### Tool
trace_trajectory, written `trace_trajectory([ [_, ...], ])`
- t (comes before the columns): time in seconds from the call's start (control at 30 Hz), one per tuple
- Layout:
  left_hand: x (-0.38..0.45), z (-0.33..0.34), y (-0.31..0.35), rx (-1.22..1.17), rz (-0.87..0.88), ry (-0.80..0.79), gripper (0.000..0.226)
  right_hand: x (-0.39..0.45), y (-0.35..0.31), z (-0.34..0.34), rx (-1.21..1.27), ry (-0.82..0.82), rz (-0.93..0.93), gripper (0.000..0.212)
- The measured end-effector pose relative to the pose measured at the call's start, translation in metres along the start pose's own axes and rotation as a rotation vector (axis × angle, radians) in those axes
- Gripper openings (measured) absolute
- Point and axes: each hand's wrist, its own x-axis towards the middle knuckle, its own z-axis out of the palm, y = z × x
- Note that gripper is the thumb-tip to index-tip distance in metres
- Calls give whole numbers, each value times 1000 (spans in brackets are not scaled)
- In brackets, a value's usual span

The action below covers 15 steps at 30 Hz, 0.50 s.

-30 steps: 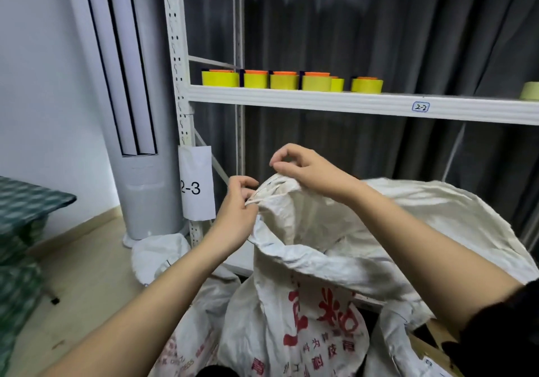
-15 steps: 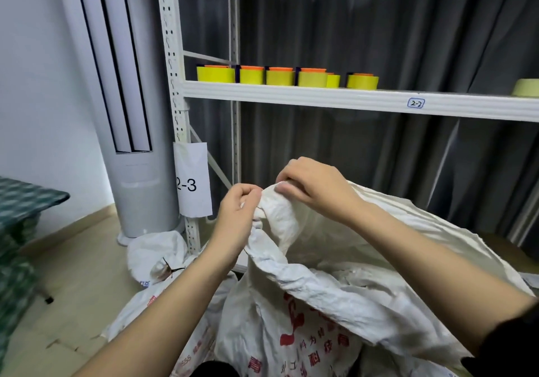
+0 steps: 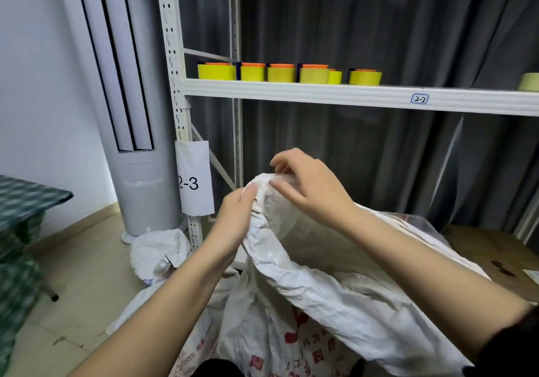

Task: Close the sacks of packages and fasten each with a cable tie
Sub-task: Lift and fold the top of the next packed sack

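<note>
Both hands pinch white sack [image 3: 306,283] top: left hand [image 3: 236,216], right hand [image 3: 309,187]. Beige tile floor [image 3: 81,260], white shelf [image 3: 320,94] w/ yellow tape rolls [image 3: 280,74], grey curtain [image 3: 350,27], AC tower [image 3: 140,158].

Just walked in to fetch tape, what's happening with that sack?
A person is gathering the mouth of a white sack in front of the shelving. The left hand grips the bunched rim, and the right hand pinches the fabric just above it. No cable tie shows on it, so it isn't fastened yet.
</note>
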Motion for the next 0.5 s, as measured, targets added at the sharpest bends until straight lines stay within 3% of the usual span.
trace_trajectory([
  [0.1, 5, -4, 0, -261, -269, -32, 30, -9, 5, 9, -190, -48, -175, 41],
  [0.2, 4, -3, 3, -350, -316, -20, 29, -7, 4, 9, 3, -176, -47, 29],
  [0.27, 2, -3, 3, -5, -171, 37, 31, -2, 3, 9, 207, -250, 99, 18],
  [0.37, -8, -4, -2, 747, 292, 194, 33, 4, 4, 8, 461, -318, 234, 16],
  [0.43, -13, -4, -2, 905, 449, 213, 29, 5, 1, 7, 629, -358, 306, 14],
  [0.5, -12, -7, -5, 927, 438, 211, 23, 1, -1, 6, 540, -314, 276, 15],
])
